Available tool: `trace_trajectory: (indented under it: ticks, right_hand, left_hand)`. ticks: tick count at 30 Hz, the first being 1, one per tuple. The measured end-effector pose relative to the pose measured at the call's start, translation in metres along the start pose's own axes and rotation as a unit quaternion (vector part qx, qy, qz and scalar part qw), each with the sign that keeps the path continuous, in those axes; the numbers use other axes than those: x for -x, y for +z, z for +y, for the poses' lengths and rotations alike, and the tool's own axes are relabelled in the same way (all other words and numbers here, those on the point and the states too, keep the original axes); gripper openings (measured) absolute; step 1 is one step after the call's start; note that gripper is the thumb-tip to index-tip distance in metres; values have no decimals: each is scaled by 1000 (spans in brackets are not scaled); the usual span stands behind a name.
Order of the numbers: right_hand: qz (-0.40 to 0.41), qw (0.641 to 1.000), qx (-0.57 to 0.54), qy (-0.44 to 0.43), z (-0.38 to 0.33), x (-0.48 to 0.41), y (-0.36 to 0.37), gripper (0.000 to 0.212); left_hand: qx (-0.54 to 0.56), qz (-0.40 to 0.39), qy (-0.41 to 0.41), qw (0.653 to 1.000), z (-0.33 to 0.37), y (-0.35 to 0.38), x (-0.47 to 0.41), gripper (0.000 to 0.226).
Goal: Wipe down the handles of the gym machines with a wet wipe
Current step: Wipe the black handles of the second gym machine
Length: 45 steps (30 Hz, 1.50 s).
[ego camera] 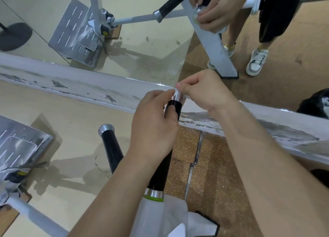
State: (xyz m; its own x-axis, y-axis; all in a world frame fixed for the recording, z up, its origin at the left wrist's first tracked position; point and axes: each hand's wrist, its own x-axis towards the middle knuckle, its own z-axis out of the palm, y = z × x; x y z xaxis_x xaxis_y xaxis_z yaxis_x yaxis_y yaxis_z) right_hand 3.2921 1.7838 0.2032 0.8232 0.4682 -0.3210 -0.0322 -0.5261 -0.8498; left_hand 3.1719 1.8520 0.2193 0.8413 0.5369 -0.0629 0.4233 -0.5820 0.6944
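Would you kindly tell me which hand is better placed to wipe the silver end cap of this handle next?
Right. The right hand pinches the silver end cap at the tip, while the left hand is wrapped round the black grip just below, likely steadying it.

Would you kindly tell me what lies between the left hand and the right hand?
The silver end cap of the black handle, which the left hand holds; the right hand pinches the cap, as the head view shows.
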Motion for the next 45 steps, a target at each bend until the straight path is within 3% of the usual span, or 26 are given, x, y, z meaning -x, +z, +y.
trace_trajectory:
  ticks: [2,6,10,12,17,20,24,27,30,33,37,39,42,45]
  right_hand:
    - [-72,995,69,29,-7,-10,-11,16]
    - [-186,982,14,44,-12,-14,-14,20]
    - [-91,985,105,-101,-7,-7,-13,19]
    - [-126,988,54,-74,-5,-15,-16,18]
    - [-241,967,75,19,-4,-30,-14,15]
    - [-154,987,45,-14,-4,-20,-16,17]
    - [-55,993,51,-93,-18,-1,-13,22]
    - [-41,990,-123,-60,-21,17,0,9]
    - [-27,966,-255,-31,-16,38,8,12]
    - [-20,971,-236,-19,-15,52,13,17]
    - [-9,981,-195,-12,-20,72,22,22]
    - [-25,959,-280,20,-22,82,29,22]
    - [-79,890,-441,88,-25,101,38,15]
    - [-157,902,-394,82,-27,117,45,14]
  left_hand:
    - [40,-2,-30,999,2,-1,-11,34]
    - [128,-48,-88,987,0,-2,-24,33]
    - [202,-6,-96,975,-3,-6,-33,34]
    - [215,-28,-109,970,-4,-5,-36,37]
    - [196,-68,-138,969,-5,1,-30,33]
    - [245,-70,-145,956,-7,-4,-30,30]
    - [265,-56,-92,958,-5,-11,-30,23]
    - [272,-7,-66,960,-5,-17,-22,19]
    - [277,66,-94,954,-11,-22,-13,11]
    - [273,115,-132,946,-15,-28,-1,23]
    - [368,124,-188,902,-22,-37,22,23]
    - [405,120,-188,887,-26,-43,34,30]
    - [475,108,-170,857,-30,-56,51,33]
    - [449,86,-180,871,-36,-68,65,35]
